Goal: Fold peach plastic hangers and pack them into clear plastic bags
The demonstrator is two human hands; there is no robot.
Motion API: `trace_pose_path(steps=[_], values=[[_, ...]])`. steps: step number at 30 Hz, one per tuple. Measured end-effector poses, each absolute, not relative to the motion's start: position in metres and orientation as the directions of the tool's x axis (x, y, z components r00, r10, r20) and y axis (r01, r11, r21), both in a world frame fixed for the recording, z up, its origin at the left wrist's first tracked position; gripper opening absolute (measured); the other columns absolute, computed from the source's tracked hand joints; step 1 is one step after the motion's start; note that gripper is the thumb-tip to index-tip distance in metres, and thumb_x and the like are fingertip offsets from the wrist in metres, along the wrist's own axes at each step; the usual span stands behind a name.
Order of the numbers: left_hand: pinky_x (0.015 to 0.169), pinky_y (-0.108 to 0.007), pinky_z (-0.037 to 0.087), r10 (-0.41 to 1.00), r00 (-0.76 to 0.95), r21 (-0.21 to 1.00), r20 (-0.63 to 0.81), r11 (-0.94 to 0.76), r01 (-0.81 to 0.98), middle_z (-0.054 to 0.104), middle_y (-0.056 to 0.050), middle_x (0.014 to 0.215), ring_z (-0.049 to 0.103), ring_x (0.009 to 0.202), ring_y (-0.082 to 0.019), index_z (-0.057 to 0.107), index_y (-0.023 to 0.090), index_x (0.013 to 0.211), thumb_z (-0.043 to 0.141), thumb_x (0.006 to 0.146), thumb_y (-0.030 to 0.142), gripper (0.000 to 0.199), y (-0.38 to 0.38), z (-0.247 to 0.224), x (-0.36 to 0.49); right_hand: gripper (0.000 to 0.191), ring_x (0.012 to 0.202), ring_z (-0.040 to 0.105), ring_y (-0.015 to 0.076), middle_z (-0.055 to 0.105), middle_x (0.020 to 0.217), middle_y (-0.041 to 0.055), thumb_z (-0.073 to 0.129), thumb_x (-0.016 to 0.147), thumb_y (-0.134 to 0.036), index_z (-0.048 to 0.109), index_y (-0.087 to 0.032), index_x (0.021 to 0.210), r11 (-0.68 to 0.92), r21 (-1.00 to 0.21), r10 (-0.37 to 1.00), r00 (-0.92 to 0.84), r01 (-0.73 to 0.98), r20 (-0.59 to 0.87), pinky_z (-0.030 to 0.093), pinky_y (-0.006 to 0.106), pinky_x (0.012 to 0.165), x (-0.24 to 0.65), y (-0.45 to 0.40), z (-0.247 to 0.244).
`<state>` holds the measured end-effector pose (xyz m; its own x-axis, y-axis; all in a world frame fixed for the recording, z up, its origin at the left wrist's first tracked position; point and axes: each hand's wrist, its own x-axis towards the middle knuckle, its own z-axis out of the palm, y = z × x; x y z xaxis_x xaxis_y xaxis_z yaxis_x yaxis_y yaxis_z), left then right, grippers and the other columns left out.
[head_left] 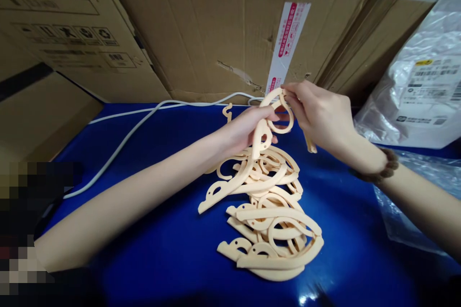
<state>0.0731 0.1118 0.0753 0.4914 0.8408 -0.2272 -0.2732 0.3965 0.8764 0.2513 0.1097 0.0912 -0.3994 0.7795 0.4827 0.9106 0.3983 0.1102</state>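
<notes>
I have one pale hanger raised above one pile.
Leftmost, one hook tip; next, the left hand, fingers curled round the hanger; below, pieces too tangled to count; then the right hand, pinching the hanger's upper end. I judge it light, stiff, slightly slick: grip its curved bars.

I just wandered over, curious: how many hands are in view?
2: the left hand holding a beige piece near the pile, the right hand at that piece's upper end. No others show.
</notes>
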Motion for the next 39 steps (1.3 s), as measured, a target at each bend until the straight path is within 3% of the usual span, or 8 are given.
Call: trace_pose_path(steps=[9,13,17,21,27,32,34,39], values=[[0.036,-0.014,0.027,0.773,0.596,0.826,-0.218,0.471,-0.308,0.056,0.000,0.076,0.054,0.055,-0.007,0.060,0.014,0.086,0.054,0.076,0.014,0.012,0.128,0.074,0.056,0.040,0.080,0.073,0.0290,0.078,0.100,0.0171,0.034,0.108,-0.037,0.066,-0.016,0.120,0.219,0.233,0.933,-0.273,0.947,0.234,0.022,0.034,0.057,0.251,0.117,0.086],[0.037,-0.015,0.027,0.787,0.576,0.893,-0.222,0.401,-0.203,0.063,-0.001,0.087,0.048,0.047,-0.003,0.056,0.015,0.093,0.054,0.084,0.010,0.010,0.130,0.075,0.058,0.038,0.082,0.071,0.0283,0.078,0.097,0.0158,0.036,0.107,-0.033,0.067,-0.015,0.120,0.238,0.081,0.957,-0.248,0.968,0.153,0.029,0.033,0.062,0.251,0.126,0.084],[0.044,-0.020,0.030,0.868,0.475,0.989,-0.147,0.137,0.055,0.062,0.001,0.084,0.044,0.049,-0.005,0.051,0.018,0.094,0.050,0.089,0.004,0.015,0.133,0.071,0.064,0.043,0.075,0.069,0.0190,0.076,0.086,0.0070,0.032,0.110,-0.033,0.071,-0.017,0.107,0.295,-0.157,0.955,-0.297,0.942,0.012,0.042,0.029,0.069,0.254,0.143,0.082],[0.058,-0.021,0.035,0.915,0.403,0.942,0.003,-0.139,0.307,0.063,0.001,0.081,0.051,0.065,-0.009,0.054,0.018,0.092,0.052,0.081,-0.008,0.028,0.138,0.062,0.063,0.040,0.074,0.071,0.0195,0.078,0.084,0.0073,0.038,0.107,-0.033,0.075,-0.017,0.107,0.230,-0.093,0.971,-0.235,0.969,-0.052,0.045,0.028,0.067,0.266,0.161,0.070],[0.045,-0.019,0.025,0.910,0.377,0.968,-0.175,0.089,0.234,0.065,-0.001,0.087,0.047,0.057,-0.008,0.058,0.018,0.100,0.062,0.091,0.018,0.009,0.145,0.060,0.054,0.040,0.091,0.073,0.0333,0.077,0.103,0.0253,0.046,0.101,-0.038,0.072,-0.010,0.114,0.117,0.116,0.990,-0.124,0.986,0.063,0.045,0.036,0.070,0.274,0.165,0.048],[0.039,-0.017,0.021,0.890,0.372,0.961,-0.265,0.275,0.027,0.070,-0.006,0.081,0.046,0.050,-0.008,0.061,0.017,0.089,0.037,0.104,0.052,0.045,0.149,0.064,0.051,0.046,0.089,0.072,0.0343,0.076,0.105,0.0269,0.041,0.104,-0.043,0.069,-0.009,0.116,0.144,0.161,0.970,-0.171,0.977,0.175,0.042,0.036,0.068,0.258,0.154,0.053],[0.040,-0.016,0.026,0.917,0.324,0.964,-0.233,0.261,-0.046,0.070,-0.004,0.079,0.048,0.051,-0.007,0.064,0.017,0.090,0.044,0.104,0.043,0.036,0.148,0.063,0.051,0.052,0.083,0.071,0.0287,0.077,0.098,0.0196,0.034,0.107,-0.050,0.071,-0.014,0.108,0.204,0.027,0.953,-0.205,0.979,0.221,0.041,0.034,0.067,0.248,0.147,0.060],[0.063,-0.015,0.048,0.971,0.234,0.980,-0.053,0.096,-0.177,0.071,0.001,0.078,0.063,0.066,-0.007,0.066,0.015,0.095,0.065,0.092,0.013,0.004,0.142,0.059,0.055,0.065,0.062,0.056,0.0157,0.068,0.073,0.0042,0.043,0.098,-0.074,0.072,-0.017,0.088,0.360,-0.698,0.927,-0.322,0.619,0.194,0.041,0.029,0.061,0.225,0.133,0.071]])
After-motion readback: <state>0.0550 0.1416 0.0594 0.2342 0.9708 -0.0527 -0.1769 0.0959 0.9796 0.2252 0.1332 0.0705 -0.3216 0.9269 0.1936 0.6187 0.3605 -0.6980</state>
